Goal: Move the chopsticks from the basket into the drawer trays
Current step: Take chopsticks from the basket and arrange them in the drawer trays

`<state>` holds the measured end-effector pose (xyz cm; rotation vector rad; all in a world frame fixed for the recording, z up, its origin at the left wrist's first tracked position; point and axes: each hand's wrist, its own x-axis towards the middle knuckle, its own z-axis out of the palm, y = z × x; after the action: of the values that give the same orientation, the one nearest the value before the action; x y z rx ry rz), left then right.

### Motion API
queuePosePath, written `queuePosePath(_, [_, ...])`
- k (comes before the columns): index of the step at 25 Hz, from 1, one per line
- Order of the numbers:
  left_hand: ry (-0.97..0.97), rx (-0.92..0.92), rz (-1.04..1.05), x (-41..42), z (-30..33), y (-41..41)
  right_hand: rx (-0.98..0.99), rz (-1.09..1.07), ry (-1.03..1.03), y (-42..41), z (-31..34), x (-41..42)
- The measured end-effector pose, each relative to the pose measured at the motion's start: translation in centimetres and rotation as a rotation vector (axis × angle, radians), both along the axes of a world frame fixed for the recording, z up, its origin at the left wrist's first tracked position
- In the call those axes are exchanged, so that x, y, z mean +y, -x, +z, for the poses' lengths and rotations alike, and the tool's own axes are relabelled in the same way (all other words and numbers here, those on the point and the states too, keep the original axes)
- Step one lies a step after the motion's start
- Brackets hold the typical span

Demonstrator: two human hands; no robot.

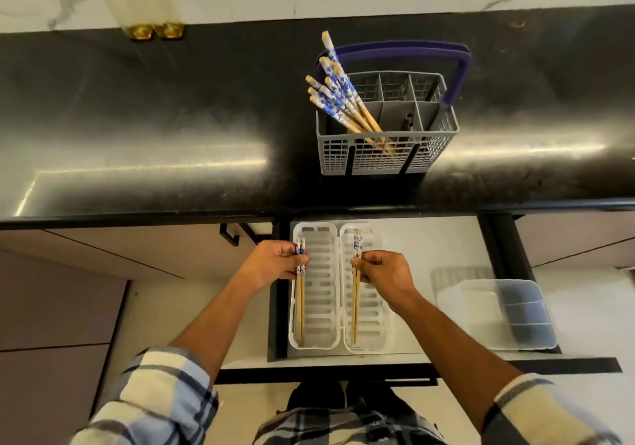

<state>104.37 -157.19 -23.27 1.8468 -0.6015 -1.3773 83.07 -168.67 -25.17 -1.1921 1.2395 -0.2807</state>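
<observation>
A grey cutlery basket (388,157) with a purple handle stands on the black counter and holds several blue-and-white topped chopsticks (338,100) leaning left. Below it, in the pulled-out drawer, two white slotted trays lie side by side. My left hand (275,262) grips a pair of chopsticks (300,303) lying along the left edge of the left tray (321,307). My right hand (385,267) grips another pair (355,307) along the left side of the right tray (372,310). Both pairs point their wooden tips toward me.
A clear plastic container (498,314) with dividers sits at the drawer's right, a ribbed grey item (457,274) behind it. The black counter (154,118) runs across the view, with a marble wall behind. Closed cabinet fronts flank the drawer.
</observation>
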Motion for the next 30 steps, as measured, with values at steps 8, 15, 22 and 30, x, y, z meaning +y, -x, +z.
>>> queuePosePath(8, [-0.081, 0.01, -0.031, -1.7, -2.5, -0.1, 0.125, 0.017, -0.007, -1.9, -2.9, -0.1])
queuePosePath(15, [-0.123, 0.001, 0.001, -3.3, -3.5, -0.5, 0.175, 0.001, -0.043, -2.8, -4.1, -0.8])
queuePosePath(22, [-0.197, -0.073, 0.027, -5.4, -5.2, -0.3, 0.203, -0.101, -0.115, -4.0, -4.6, -2.4])
queuePosePath(30, [-0.489, -0.644, -0.231, -7.5, -6.0, 1.3, 0.212, -0.201, -0.169, -4.6, -5.0, -2.1])
